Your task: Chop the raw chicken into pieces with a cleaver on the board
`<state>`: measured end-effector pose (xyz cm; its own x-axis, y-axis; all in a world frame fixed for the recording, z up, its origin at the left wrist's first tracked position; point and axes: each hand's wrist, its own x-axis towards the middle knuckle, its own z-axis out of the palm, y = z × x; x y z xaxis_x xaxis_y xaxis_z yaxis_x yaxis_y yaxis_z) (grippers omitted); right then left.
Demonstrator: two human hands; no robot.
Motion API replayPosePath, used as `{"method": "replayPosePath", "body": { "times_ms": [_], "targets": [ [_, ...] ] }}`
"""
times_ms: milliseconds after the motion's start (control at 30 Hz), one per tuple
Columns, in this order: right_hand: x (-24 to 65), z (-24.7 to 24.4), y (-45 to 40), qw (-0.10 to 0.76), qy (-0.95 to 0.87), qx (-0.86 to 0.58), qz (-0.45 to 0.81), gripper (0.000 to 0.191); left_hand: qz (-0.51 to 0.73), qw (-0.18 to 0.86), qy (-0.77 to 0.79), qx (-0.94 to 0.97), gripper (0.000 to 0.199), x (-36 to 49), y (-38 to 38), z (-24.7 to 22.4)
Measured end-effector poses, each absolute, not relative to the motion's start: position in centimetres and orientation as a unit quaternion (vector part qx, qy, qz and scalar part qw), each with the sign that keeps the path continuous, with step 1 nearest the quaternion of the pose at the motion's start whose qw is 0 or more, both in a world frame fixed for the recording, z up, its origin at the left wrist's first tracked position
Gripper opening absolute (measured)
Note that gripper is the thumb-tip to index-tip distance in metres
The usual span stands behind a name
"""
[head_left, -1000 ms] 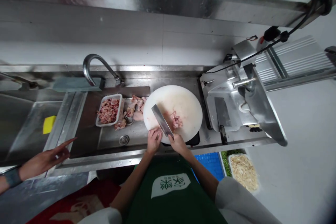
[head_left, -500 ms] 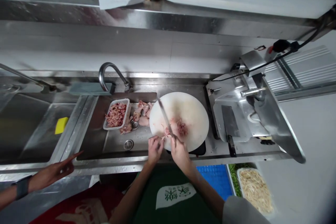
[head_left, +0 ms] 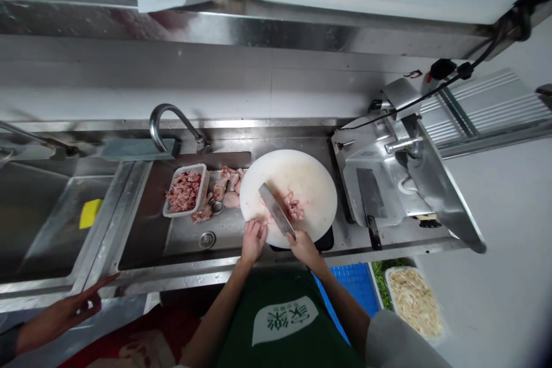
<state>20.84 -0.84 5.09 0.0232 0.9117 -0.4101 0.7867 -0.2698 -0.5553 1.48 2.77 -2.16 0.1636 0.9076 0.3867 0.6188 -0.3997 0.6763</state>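
Observation:
My right hand [head_left: 303, 248] is wrapped round the handle of a cleaver [head_left: 276, 207]. The blade lies slantwise over a round white cutting board [head_left: 317, 184], pointing up and left. At the board's lower left edge, my left hand [head_left: 253, 240] has its fingers closed on a piece of raw chicken [head_left: 268, 219], partly hidden by fingers and blade. Chopped raw chicken [head_left: 294, 207] is heaped just right of the blade. Left of the board, larger chicken pieces [head_left: 232, 200] lie in the sink [head_left: 185, 238], beside a white basket [head_left: 202, 184] of chopped meat.
Another person's hand [head_left: 80, 305] points from the lower left. A faucet [head_left: 161, 109] arches over the sink. To the right, a second cleaver [head_left: 371, 198] lies by a metal slicer [head_left: 440, 178]. A yellow sponge [head_left: 89, 214] sits in the left sink.
The cleaver has come down from a raised, edge-on position to lie low across the board. My right hand has shifted slightly right. The other person's hand has moved left and down.

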Motion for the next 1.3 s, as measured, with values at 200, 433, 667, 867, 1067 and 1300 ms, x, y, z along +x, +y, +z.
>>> {"method": "replayPosePath", "body": {
  "times_ms": [200, 433, 667, 867, 1067, 1300],
  "targets": [
    [23.2, 5.5, -2.1, 0.105, -0.559, -0.748, 0.344, 0.036, 0.388, 0.250, 0.531, 0.711, 0.013, 2.1, 3.6, -1.2],
    [27.1, 5.1, -4.9, 0.311, -0.370, -0.744, 0.461, 0.046, 0.434, 0.276, 0.554, 0.655, 0.023, 3.3, 7.8, -0.9],
    [31.9, 1.7, -10.0, 0.382, -0.150, -0.667, 0.621, 0.051, 0.344, 0.252, 0.487, 0.762, 0.050, 11.2, 8.7, -1.1],
    [26.4, 0.8, -6.4, 0.347, -0.206, -0.647, 0.647, 0.047, 0.343, 0.231, 0.470, 0.780, 0.049, 15.4, 7.6, -1.0],
    [19.9, 1.7, -1.3, 0.274, -0.427, -0.652, 0.563, 0.039, 0.469, 0.213, 0.548, 0.659, 0.033, 10.8, 8.5, 0.4],
    [7.5, 5.5, 4.9, 0.134, -0.574, -0.553, 0.589, 0.046, 0.545, 0.080, 0.676, 0.489, 0.028, -6.2, 13.1, 3.0]
  ]
}}
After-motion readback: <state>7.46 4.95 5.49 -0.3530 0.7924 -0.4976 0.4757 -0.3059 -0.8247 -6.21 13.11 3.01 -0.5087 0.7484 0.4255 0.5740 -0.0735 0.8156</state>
